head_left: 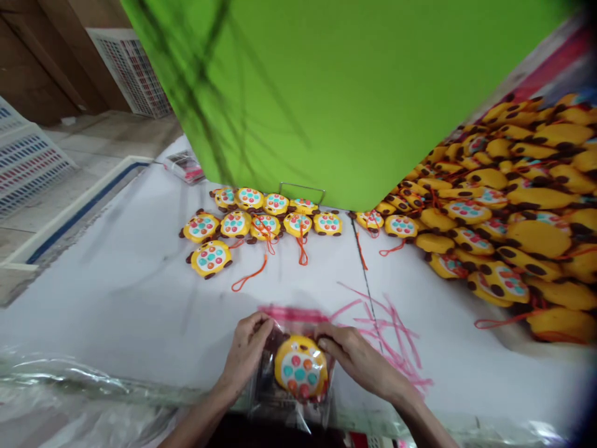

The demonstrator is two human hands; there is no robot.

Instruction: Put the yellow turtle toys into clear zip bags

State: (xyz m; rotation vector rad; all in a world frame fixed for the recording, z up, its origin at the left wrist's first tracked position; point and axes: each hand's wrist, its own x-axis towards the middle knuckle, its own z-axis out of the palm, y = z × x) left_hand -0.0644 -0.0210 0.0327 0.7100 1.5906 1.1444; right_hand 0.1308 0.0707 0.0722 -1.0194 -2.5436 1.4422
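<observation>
Pinching clear bag around yellow toy by upper sides with left hand and right hand, nearside of green panel. Judged light, stiff, in limp, slippery film; best gripped around rim.

Tabletop open left; board beyond; toy heap right (seemingly deep).

The single head-worn view looks forward and down from above the near edge of the white-covered table, close to the bare left hand, bare right hand and clear plastic bag at that edge.
</observation>
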